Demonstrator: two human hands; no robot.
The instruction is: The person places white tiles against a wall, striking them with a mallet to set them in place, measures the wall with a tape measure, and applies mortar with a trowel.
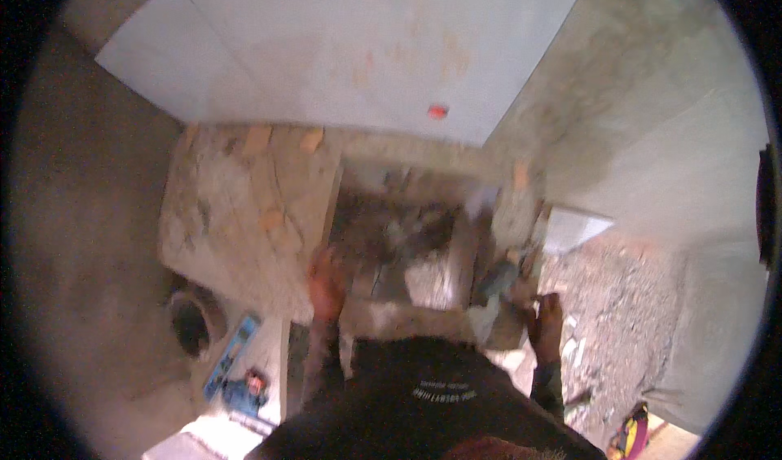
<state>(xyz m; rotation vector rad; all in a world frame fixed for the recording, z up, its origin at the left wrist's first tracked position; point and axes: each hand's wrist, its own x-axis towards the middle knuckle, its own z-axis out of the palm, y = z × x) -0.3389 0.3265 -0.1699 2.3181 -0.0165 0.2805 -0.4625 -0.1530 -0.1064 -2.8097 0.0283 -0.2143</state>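
My left hand (327, 285) is at the near left corner of a rectangular opening (391, 248) in a rough grey slab (236, 208). Motion blur smears its fingers, so I cannot tell whether it grips the edge. On the other side, my right hand (547, 322) is beyond the slab's right edge, its fingers curled closed. Beside it, on the slab's right strip, lies a blurred blue-grey flat piece (498, 279). Whether that piece is linked to what the right hand holds is not clear.
Large pale panels (350, 53) with a small red mark (438, 111) stand behind the slab. Several orange-brown chips lie on it. At lower left are a pipe opening (192, 326), a blue level (230, 358) and a blue tool (246, 391). Rubble (619, 322) covers the right-hand floor.
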